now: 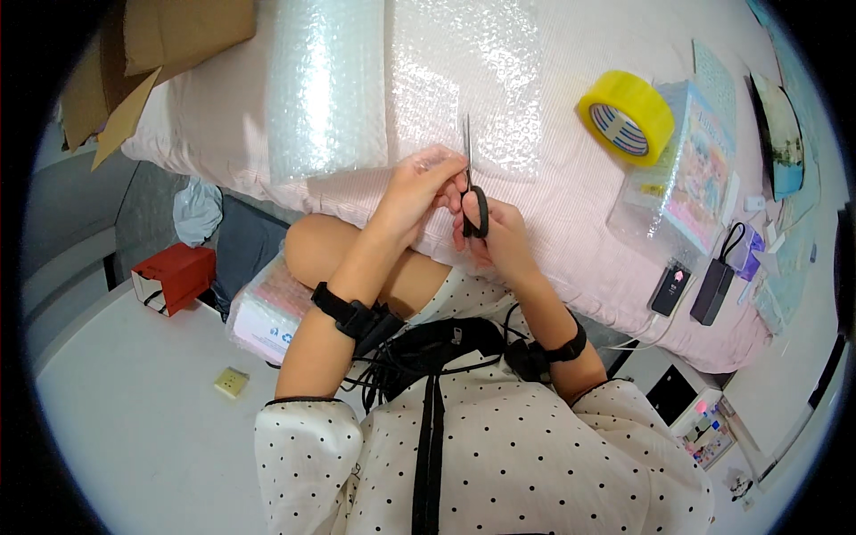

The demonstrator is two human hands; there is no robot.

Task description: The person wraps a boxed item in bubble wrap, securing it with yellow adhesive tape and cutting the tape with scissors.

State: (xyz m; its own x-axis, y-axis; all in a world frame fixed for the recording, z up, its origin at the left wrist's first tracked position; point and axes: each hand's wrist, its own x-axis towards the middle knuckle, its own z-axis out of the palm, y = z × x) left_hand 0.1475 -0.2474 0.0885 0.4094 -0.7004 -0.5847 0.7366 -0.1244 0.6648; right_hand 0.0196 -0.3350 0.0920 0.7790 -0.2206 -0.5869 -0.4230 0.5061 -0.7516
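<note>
Black-handled scissors are in my right hand, with the fingers closed around the handle loops. Their narrow metal blades point away from me, over a flat sheet of clear bubble wrap, and look nearly closed. My left hand is just left of the blades, its thumb and fingers pinched at the near edge of the bubble wrap. A thick roll of bubble wrap lies on the bed to the left of the sheet. The fingertips of my left hand are partly hidden behind the scissors.
On the pink striped bed at right are yellow packing tape, a clear-wrapped illustrated box, a phone and a black power bank. Cardboard stands far left. A red box is on the floor.
</note>
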